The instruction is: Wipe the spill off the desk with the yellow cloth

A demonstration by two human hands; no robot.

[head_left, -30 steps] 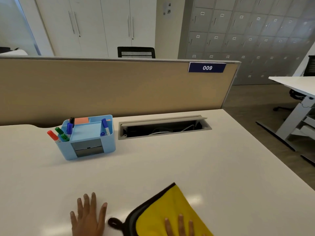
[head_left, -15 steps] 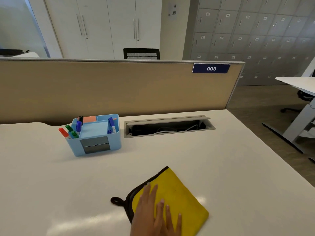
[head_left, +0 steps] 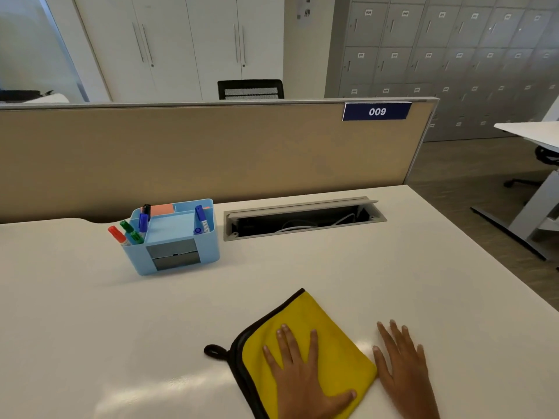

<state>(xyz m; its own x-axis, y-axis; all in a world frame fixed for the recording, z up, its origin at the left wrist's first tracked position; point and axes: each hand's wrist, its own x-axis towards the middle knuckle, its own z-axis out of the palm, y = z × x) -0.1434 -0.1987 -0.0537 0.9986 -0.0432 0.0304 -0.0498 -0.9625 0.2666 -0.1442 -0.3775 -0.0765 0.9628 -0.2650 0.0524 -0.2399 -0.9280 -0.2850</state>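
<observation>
One yellow cloth (head_left: 317,337), folded and black-edged, is seen flat on the white desk (head_left: 121,328), near its front edge; two hands are counted; the left hand (head_left: 305,379) is laid on the cloth with fingers spread and straight; the right hand (head_left: 402,367) is laid flat on bare desk just right of the cloth, fingers spread. One blue organiser (head_left: 175,237) stands well behind and left of the cloth; six markers are counted in it. Open desk surface lies left of the cloth and behind it; the desk's right edge lies beyond the right hand.
</observation>
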